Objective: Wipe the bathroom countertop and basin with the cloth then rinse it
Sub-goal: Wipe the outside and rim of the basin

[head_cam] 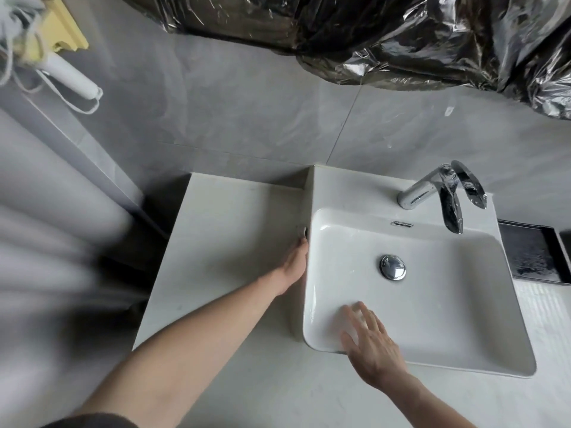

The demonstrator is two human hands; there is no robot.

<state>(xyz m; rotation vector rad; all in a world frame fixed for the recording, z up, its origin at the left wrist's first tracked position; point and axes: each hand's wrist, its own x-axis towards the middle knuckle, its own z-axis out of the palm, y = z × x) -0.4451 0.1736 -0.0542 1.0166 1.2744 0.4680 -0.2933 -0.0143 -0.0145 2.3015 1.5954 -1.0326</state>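
Observation:
A white rectangular basin (448, 319) sits on a pale countertop (228, 242). My right hand (370, 344) reaches over the near rim into the basin's front left corner. Its fingers are spread and straight, pressing on the inner wall. A whitish cloth (347, 322) seems to lie under those fingers, but it is hard to tell apart from the porcelain. My left hand (293, 264) rests with straight fingers against the basin's outer left side, just above the countertop. A chrome drain plug (392, 267) sits in the basin floor, and no water runs from the chrome faucet (438, 193).
A black tray (531, 254) lies on the counter right of the basin. Crinkled dark plastic sheeting (401, 35) covers the wall above. A white corded appliance (71, 75) hangs at the upper left. The countertop ends at a drop on its left edge.

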